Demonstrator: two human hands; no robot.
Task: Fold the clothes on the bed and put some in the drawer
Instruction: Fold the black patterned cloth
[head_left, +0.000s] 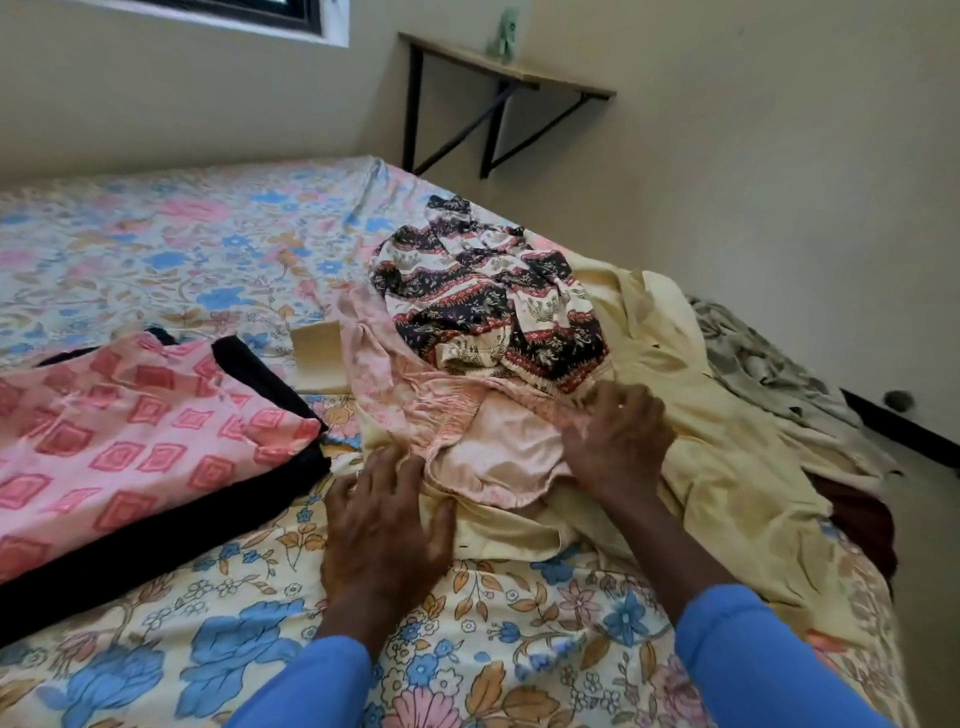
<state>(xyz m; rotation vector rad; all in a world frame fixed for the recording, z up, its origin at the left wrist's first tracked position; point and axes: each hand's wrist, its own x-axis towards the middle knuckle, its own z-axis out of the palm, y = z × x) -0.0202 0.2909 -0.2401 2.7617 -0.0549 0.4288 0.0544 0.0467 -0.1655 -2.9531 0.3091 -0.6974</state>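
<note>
Bed, floral sheet, seen from its near edge. At the left edge lies a folded pink diamond-print garment with black trim, flat on the sheet. Just right of it, towards the middle, is a small cream folded cloth. The left hand, in a blue sleeve, lies flat with its fingers spread, pressing the near left edge of the clothes pile. The pale pink garment with a gathered waistband lies mid-bed on top of the pile. Beyond it, touching it, is a crumpled dark printed garment. The right hand has its fingers curled, pinching the pink garment's gathered band. Beneath both lies a pale yellow garment, spread to the bed's right edge. Past that edge lies a grey patterned cloth.
</note>
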